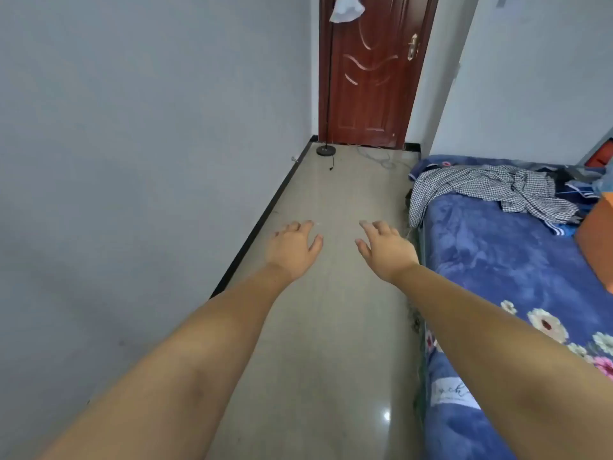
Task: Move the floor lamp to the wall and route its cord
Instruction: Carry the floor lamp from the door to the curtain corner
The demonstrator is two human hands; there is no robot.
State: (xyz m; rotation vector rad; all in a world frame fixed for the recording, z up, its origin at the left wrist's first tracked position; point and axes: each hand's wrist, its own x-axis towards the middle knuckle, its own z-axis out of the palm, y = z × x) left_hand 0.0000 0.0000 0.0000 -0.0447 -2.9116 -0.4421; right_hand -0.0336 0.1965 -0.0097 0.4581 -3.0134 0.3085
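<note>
Both bare forearms are extended forward over the tiled floor (331,327), palms down. The left hand (293,245) is seen with fingers loosely spread and nothing grasped; the right hand (384,249) is likewise released, fingers apart, nothing held. The hands are level with each other and apart, above bare floor. A grey wall (149,144) with a dark skirting runs along the left; a bed (497,260) with a blue floral cover lies on the right, with a checked cloth (481,190) crumpled at its far end. Well beyond the hands, the lamp (328,94) is observed upright by the left wall, in front of a brown door (374,94), its round base (326,150) on the floor and its white shade (346,9) at the top edge. Its cord (331,162) trails a short way from the base onto the floor, the plug end lying loose
</note>
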